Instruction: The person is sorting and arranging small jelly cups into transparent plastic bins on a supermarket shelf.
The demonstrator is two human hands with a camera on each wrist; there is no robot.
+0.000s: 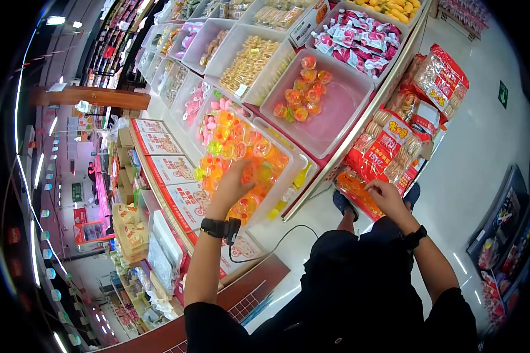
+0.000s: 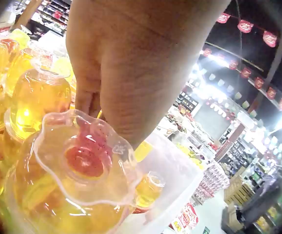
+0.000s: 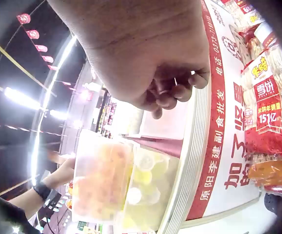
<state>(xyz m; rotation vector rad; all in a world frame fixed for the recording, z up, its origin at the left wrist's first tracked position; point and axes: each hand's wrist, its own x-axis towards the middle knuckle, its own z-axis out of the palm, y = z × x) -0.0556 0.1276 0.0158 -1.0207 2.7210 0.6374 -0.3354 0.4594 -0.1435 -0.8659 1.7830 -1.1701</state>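
Observation:
My left hand (image 1: 232, 185) reaches down among orange and yellow jelly cups (image 1: 259, 144), heaped in a translucent plastic bin (image 1: 281, 183). Around its fingers the cups crowd close, and in the left wrist view the fingertips are hidden; I cannot tell whether they grip a cup. One large jelly cup (image 2: 87, 170) with a clear wavy rim stands nearest that wrist. My right hand (image 1: 386, 199) hangs with loosely curled fingers in front of my body, nothing visible in it. Below it in the head view are red bags of round crackers (image 1: 388, 146).
An open bin (image 1: 350, 112) holds a few wrapped orange jellies beside the heaped one. Pink-wrapped sweets (image 1: 359, 38) and yellow stick snacks (image 1: 250, 62) fill further bins. A metal-edged counter side (image 3: 182, 165) borders the display. A black cable (image 1: 282, 238) loops from the left wrist.

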